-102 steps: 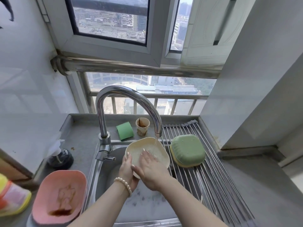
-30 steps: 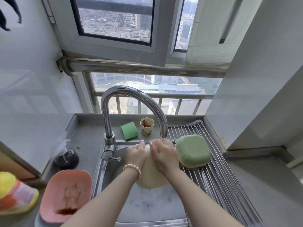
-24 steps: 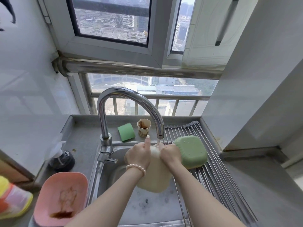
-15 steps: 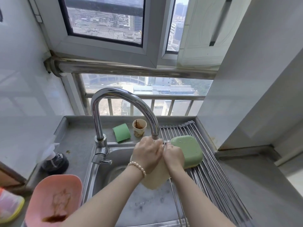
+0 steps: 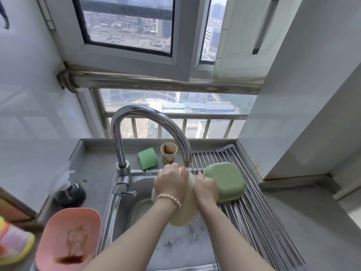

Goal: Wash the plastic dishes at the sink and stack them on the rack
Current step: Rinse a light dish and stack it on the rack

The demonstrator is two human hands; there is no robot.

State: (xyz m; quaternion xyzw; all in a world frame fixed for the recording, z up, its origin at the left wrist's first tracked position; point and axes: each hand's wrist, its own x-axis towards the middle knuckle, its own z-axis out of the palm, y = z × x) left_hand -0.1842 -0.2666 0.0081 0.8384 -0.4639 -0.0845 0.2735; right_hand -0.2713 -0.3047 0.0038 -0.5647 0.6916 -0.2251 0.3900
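A cream plastic dish [image 5: 185, 214] is held tilted over the sink [image 5: 140, 210], its back toward me, right under the tap's spout [image 5: 187, 163]. My left hand [image 5: 172, 182] lies over its upper back, fingers curled round the top rim. My right hand [image 5: 206, 187] grips its right edge. A green dish [image 5: 226, 180] lies upside down on the roll-up rack [image 5: 254, 202] to the right. A pink dish [image 5: 68, 237] with brown stains sits on the counter at the left.
A green sponge [image 5: 147, 158] and a stained paper cup [image 5: 169, 153] stand behind the sink. A soap bottle [image 5: 69, 192] is on the left counter, a yellow and pink item [image 5: 13, 243] at the far left edge. A wall corner rises on the right.
The cream dish was turned from facing me to back up. My left hand slid from its left edge onto the top of its back, and my right hand shifted to the right rim.
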